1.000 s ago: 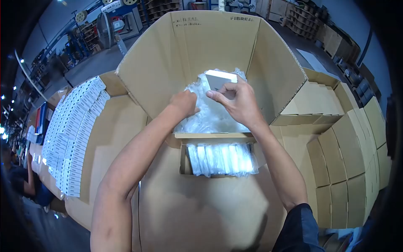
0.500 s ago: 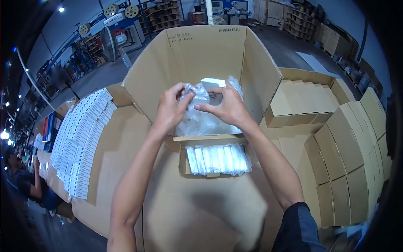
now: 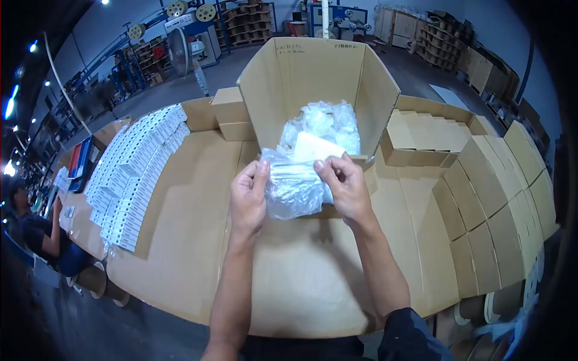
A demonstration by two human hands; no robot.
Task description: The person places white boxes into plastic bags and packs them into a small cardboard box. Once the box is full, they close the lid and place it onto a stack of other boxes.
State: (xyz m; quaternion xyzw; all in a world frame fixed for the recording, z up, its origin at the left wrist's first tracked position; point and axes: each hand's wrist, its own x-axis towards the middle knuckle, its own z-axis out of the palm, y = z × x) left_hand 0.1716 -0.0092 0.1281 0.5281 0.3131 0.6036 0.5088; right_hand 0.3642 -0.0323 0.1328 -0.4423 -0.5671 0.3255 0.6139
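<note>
Between my two hands a crinkled clear plastic bag (image 3: pixel 293 195) is stretched out in front of the tall open carton. My left hand (image 3: pixel 248 198) pinches its left edge between thumb and fingers. On the other side, my right hand (image 3: pixel 346 191) has its thumb and curled fingers closed on the bag's right edge. Just behind the bag, a flat white box (image 3: pixel 318 146) shows its upper part, the rest hidden by the bag. More clear plastic bags (image 3: pixel 328 117) are heaped inside the tall carton (image 3: pixel 319 69). The bag and my hands mostly cover a small carton below.
Stacked small white boxes (image 3: pixel 141 162) stand on the left of the cardboard-covered table (image 3: pixel 180 240). Brown cartons (image 3: pixel 494 210) are piled at the right, with an open carton (image 3: pixel 424 135) behind them. A person (image 3: pixel 45 228) sits at far left.
Both hands came out of the tall carton toward me with the bag, now spread between them. The row of wrapped items in the small carton is now covered. The view has shifted.
</note>
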